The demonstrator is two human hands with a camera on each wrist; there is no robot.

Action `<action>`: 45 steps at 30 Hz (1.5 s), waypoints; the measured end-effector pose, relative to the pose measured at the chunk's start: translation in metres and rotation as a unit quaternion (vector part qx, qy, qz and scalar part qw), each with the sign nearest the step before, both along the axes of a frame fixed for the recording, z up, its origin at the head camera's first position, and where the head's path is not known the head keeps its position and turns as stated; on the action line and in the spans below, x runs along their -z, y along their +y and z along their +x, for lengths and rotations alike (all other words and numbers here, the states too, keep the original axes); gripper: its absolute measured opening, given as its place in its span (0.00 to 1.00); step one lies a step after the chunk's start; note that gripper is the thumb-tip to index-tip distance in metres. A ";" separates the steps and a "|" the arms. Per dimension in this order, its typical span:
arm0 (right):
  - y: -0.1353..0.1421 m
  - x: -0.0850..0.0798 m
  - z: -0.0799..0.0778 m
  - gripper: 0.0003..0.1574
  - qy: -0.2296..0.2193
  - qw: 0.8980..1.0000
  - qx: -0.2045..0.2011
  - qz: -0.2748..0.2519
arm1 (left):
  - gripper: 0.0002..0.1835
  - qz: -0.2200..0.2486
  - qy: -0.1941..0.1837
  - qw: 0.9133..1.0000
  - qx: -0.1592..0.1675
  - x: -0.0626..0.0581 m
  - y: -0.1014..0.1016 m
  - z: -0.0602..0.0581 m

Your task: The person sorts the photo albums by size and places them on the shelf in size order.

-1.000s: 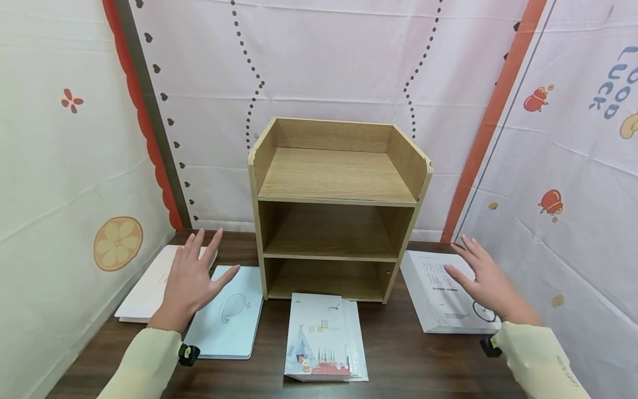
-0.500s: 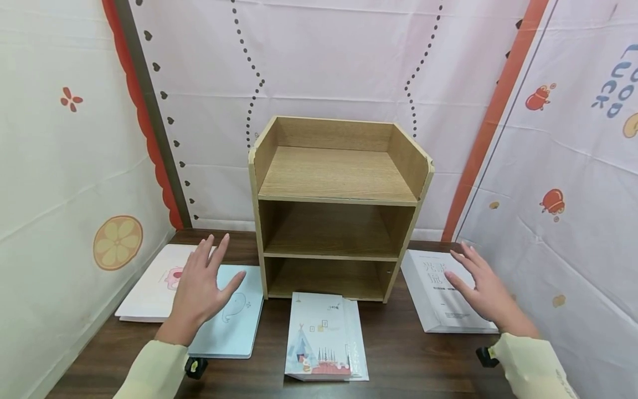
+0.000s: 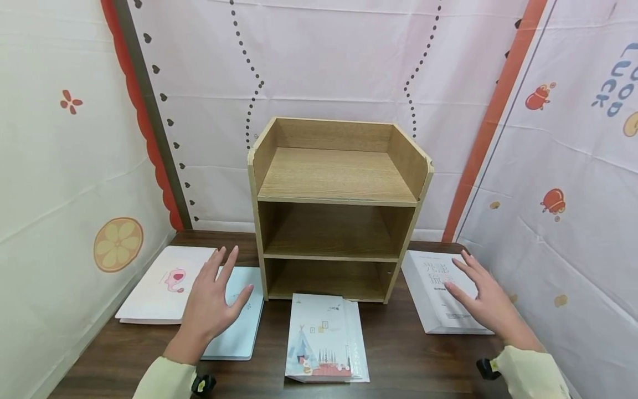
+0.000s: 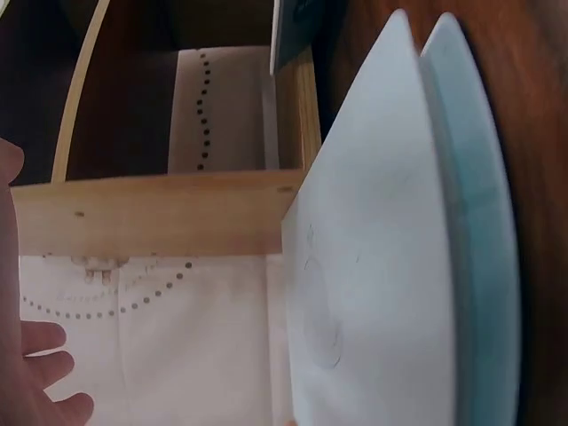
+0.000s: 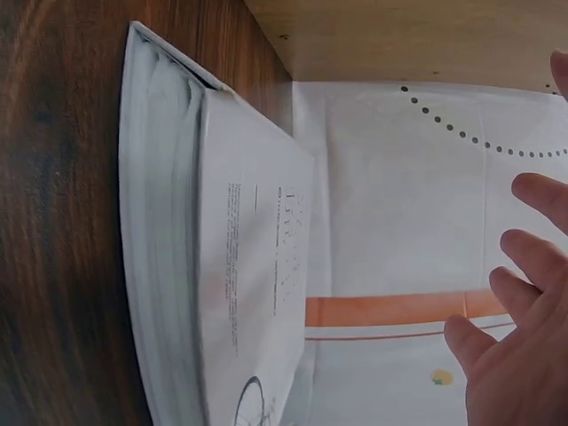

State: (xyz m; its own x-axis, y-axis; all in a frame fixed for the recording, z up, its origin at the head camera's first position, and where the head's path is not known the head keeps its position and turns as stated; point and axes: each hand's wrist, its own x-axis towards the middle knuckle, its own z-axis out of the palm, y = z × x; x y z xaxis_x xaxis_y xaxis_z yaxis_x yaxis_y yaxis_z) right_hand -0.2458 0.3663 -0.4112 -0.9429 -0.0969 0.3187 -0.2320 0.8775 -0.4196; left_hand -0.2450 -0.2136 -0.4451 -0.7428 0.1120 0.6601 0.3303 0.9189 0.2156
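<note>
My left hand (image 3: 211,302) hovers with spread fingers over a light blue notebook (image 3: 234,332) and hides much of its cover; nothing is in its grasp. Left of it lies a white notebook (image 3: 154,288) with a pink elephant on the front. The left wrist view shows the blue notebook (image 4: 382,222) flat on the table, below the hand. On the other side, my right hand (image 3: 495,302) is held above a thick white book (image 3: 433,282), fingers apart and holding nothing. In the right wrist view a gap separates the fingers from that book (image 5: 248,231).
A wooden shelf unit (image 3: 339,202) with several levels stands in the middle at the back. Before it, a small stack of books (image 3: 319,338) with a tent picture lies on the dark table (image 3: 399,360). Printed cloth (image 3: 329,66) hangs around the table.
My left hand has moved right and a little nearer, from between the two notebooks to over the blue one, uncovering the pink elephant. My right hand has barely moved.
</note>
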 end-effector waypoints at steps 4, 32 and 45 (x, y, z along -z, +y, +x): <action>-0.002 0.003 0.004 0.48 0.006 1.000 0.003 -0.006 | 0.50 0.008 0.018 1.000 0.008 0.002 0.007 0.007; 0.003 0.009 0.029 0.43 0.023 0.996 -0.003 -0.089 | 0.48 0.089 0.048 0.984 0.145 0.003 0.080 0.047; -0.004 0.025 0.042 0.39 0.047 0.987 0.007 -0.155 | 0.46 0.080 -0.038 0.975 0.202 0.010 0.117 0.059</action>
